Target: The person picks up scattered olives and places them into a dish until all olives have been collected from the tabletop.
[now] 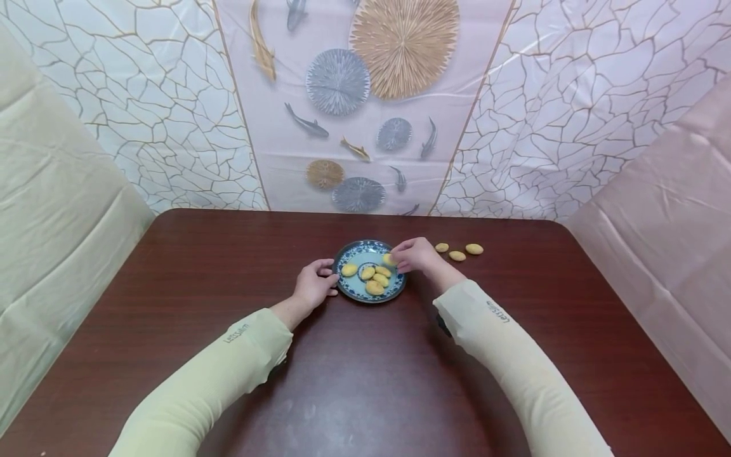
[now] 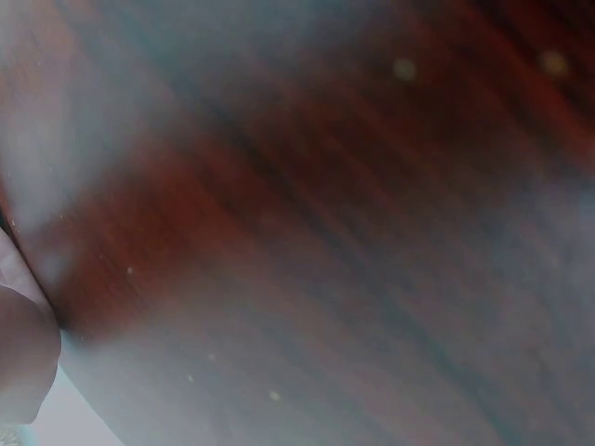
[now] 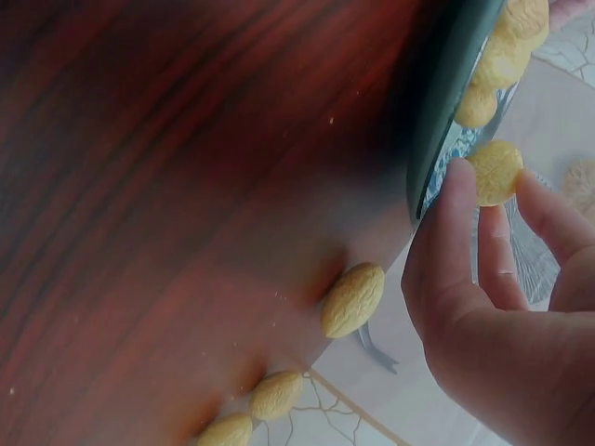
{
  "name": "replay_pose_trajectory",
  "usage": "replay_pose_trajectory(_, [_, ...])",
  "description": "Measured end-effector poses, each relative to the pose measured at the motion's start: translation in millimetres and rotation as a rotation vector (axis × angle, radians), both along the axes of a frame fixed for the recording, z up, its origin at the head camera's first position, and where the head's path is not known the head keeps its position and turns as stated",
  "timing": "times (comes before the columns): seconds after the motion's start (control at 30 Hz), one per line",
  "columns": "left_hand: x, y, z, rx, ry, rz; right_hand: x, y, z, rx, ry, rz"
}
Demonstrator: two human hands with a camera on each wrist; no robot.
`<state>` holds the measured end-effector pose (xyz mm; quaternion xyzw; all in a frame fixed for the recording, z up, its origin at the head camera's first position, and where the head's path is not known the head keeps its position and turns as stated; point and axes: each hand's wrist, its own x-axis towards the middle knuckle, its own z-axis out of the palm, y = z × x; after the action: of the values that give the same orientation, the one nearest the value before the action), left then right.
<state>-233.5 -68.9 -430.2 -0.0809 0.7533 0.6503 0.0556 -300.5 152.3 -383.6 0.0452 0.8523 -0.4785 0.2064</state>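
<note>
A round blue-and-white plate (image 1: 361, 296) with a dark underside stands on the table, with several yellow, oval, wrinkled nut-like pieces (image 1: 375, 287) on it. My left hand (image 1: 313, 284) holds the plate's left rim, its fingertips right at the edge. In the left wrist view only a blurred part of a finger (image 2: 26, 353) shows at the left border. My right hand (image 1: 419, 255) is over the plate's right side and pinches one yellow nut-like piece (image 3: 497, 174) between thumb and fingertips, just above the rim in the right wrist view.
To the right of the plate lie three more loose yellow pieces (image 1: 457, 256) on the dark red-brown wooden table (image 1: 365, 381). A patterned cloth backdrop (image 1: 365, 146) hangs behind the table's far edge, and pale cloth sides (image 1: 674, 254) flank it.
</note>
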Motion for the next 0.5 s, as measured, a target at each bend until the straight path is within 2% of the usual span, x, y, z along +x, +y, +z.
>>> replay_pose_trajectory(0.23, [0.6,0.7,0.8,-0.002,0.001,0.004,2.7,-5,-1.6,0.056,0.026,0.010])
replay_pose_trajectory(0.5, [-0.5,0.7,-0.6,-0.008,0.001,0.002,7.5,-13,3.4,0.140,0.050,0.011])
